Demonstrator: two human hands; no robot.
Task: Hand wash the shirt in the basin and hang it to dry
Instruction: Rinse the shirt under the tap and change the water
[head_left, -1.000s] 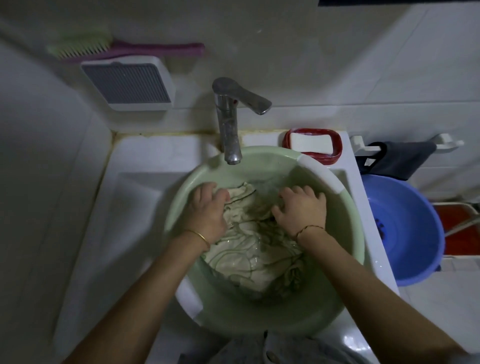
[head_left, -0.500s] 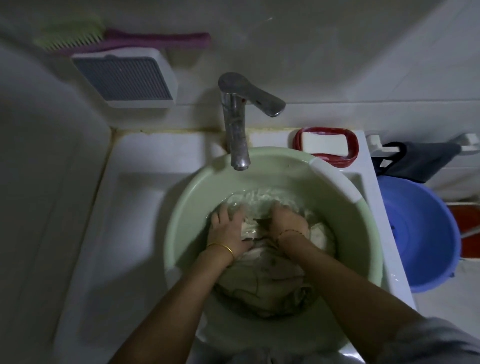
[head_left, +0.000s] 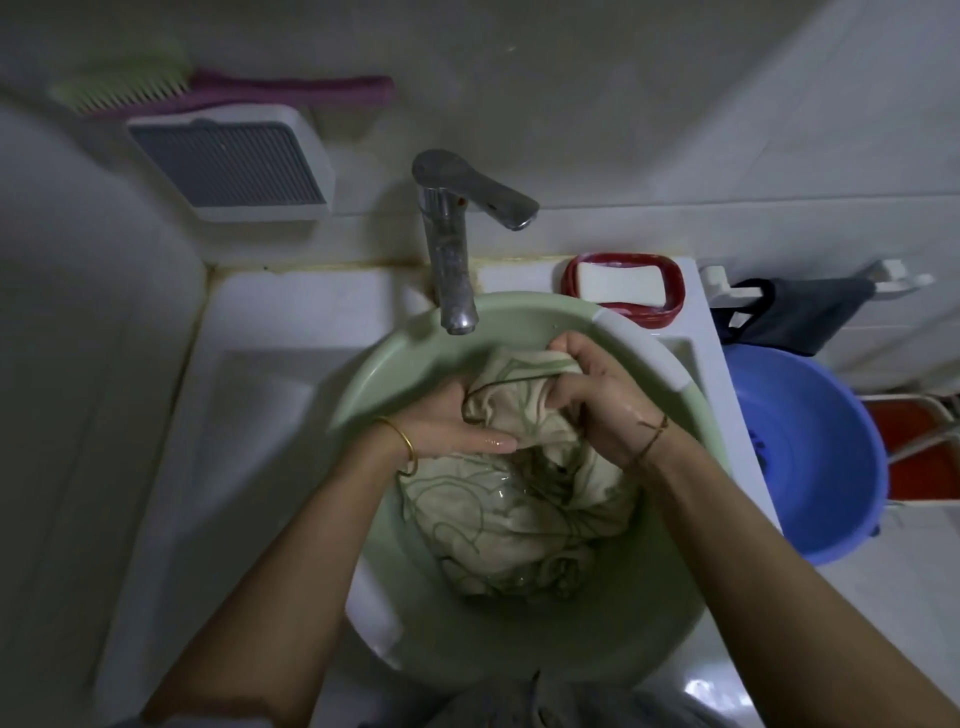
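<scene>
Scene: a head-down view of a white ceramic sink (head_left: 291, 332) in a dim tiled corner. A pale green round plastic basin (head_left: 395, 374) sits in it at the centre of the frame.
Shirt: the cream green-lined fabric shirt (head_left: 519, 514) lies soaked and crumpled in the basin, from the centre to the lower centre. Its upper part is bunched and lifted toward the basin's far rim.
Left hand: the left hand (head_left: 452, 423), centre left, holds the bunch from the left side. One straight digit lies along the cloth, and the others are mostly hidden behind it.
Right hand: the right hand (head_left: 597, 395), centre right, has its fingers curled tight round the top of the same bunch.
Water: shallow water glints around the shirt, with no suds showing.
Tap: the chrome metal tap (head_left: 447, 260), upper centre, reaches over the basin's far rim. No stream shows.
Soap: a white soap bar in a red plastic dish (head_left: 621, 283) sits on the sink's back ledge, upper right of the basin.
Nearby: a blue round plastic tub (head_left: 810, 447) stands at the right edge.
Done: the shirt is wet and in the basin, and the rubbing stage appears under way.
Left: rinsing, wringing and hanging all seem ahead. No line or hanger is in view.
</scene>
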